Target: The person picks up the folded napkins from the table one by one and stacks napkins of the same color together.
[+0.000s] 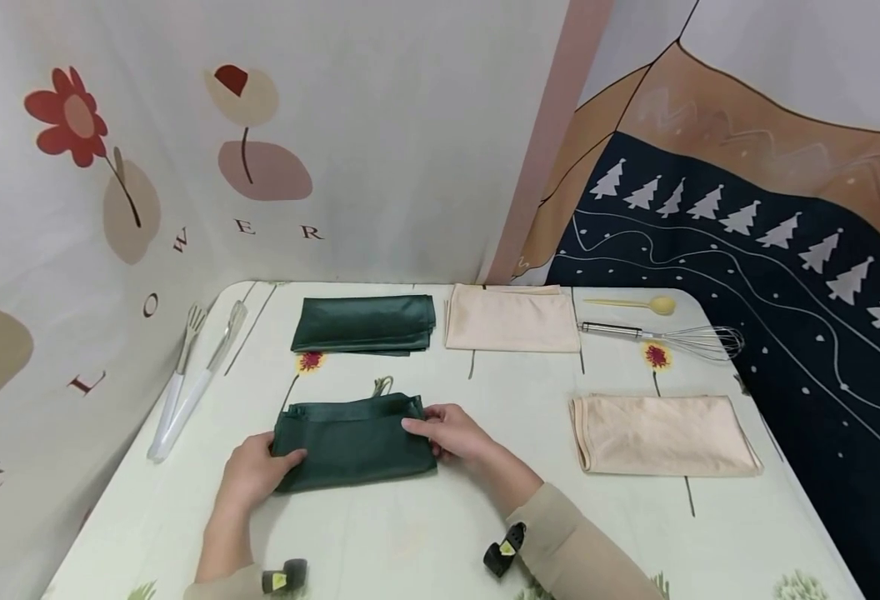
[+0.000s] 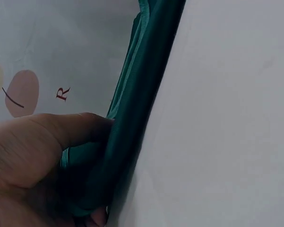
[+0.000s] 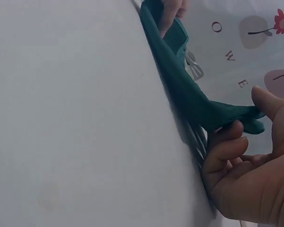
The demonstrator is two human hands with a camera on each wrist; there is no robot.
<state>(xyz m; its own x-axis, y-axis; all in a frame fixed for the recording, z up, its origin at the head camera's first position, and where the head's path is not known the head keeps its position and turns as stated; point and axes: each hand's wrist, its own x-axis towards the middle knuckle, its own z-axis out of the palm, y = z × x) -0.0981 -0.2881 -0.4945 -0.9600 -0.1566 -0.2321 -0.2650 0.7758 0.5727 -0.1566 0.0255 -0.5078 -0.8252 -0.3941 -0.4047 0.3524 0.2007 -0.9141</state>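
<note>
Backdrop curtain: pale, softly creased, printed with rounded flowers and letters, a pink band down its right side.
Wall hanging: navy and tan, with white tree shapes and thin wavy lines.
Counter: whitish covering, flower-printed, its far corners rounded.
Near green cloth: dark with a satiny sheen, folded into a soft-edged, layered oblong; on the counter's left half, between the two hands.
Left grip: nearly closed, thumb over the cloth's left end, the folded layers pinched.
Right grip: narrowly parted, thumb above and fingers curled below, the right end of the same cloth held between them and bent upward.
Far green cloth: same glossy weave, a flatter rectangle behind.
Far beige cloth: smooth, squared, layered, just right of it.
Near beige cloth: folded flat at right, rounded folds along its left edge.
Tongs: pale handles meeting at the near end, metal heads, one fork-like.
Whisk: shiny cylindrical handle, looped wires.
Spoon: yellow, thin-stemmed, oval bowl.
</note>
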